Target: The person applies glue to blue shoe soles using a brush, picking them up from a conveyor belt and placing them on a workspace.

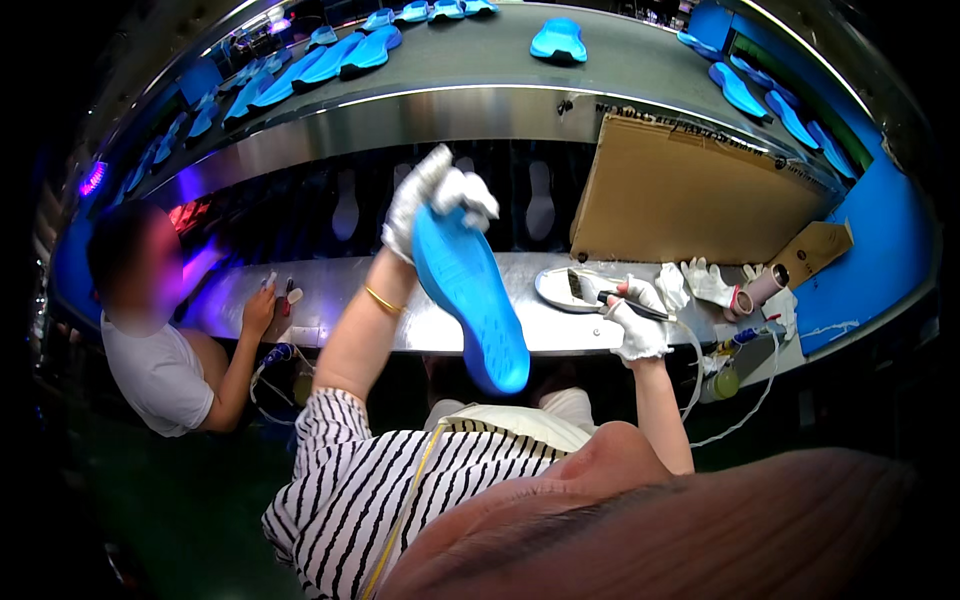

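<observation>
A bright blue shoe sole (465, 295) hangs tilted above the front edge of the metal bench, its lower end pointing toward me. My left hand (435, 203), in a white glove, is closed around the sole's upper end. To the right, my right hand (640, 322) wears a white glove with bare fingertips. It grips a black-handled brush (650, 312) with a pale hose trailing from its end. The brush's wide dark bristles (577, 286) lie over a white oval dish (552, 290) on the bench; the dish's contents are hidden.
Behind the bench (420, 330) runs a conveyor belt (480, 55) carrying several blue soles (558, 42). A cardboard sheet (690, 190) leans at the right, near white gloves (710, 283) and a pinkish cylindrical container (768, 284). A co-worker (160, 365) sits at the left.
</observation>
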A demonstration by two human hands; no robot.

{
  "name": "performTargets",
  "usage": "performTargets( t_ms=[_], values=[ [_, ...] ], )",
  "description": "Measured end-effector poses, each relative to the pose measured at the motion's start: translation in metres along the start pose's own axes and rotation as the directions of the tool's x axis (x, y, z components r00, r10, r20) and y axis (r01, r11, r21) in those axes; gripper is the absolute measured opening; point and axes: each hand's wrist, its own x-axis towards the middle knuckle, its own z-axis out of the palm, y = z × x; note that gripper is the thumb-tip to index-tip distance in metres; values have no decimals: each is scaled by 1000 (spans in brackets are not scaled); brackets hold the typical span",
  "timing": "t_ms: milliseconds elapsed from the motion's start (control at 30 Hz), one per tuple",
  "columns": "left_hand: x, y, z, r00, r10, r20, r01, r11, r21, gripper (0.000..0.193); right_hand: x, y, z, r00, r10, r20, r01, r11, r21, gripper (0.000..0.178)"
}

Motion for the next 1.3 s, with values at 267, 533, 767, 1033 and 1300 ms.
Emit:
performTargets(
  t_ms=[267, 533, 767, 1033, 1300],
  values=[
    [-75, -133, -8, 921, -362, -143, 256, 841, -476, 84, -20, -24, 17, 981, -111, 161, 131, 984, -122, 23],
    [-50, -174, 2, 947, -67, -315, -89, 885, -456, 73, -3, -19, 53, 961, -267, 70, 276, 927, -253, 19],
    [-48, -182, -6, 867, -67, -494, -58, 970, -234, 69, -18, -14, 64, 939, -257, 231, 305, 929, -209, 23],
    [-51, -172, -21, 834, -167, -526, 35, 967, -252, 76, -30, -4, 64, 910, -286, 300, 370, 886, -280, 27],
    [-61, -161, -37, 944, -188, -273, 76, 925, -373, 84, -45, -1, 57, 878, -272, 393, 402, 866, -298, 22]
  ],
)
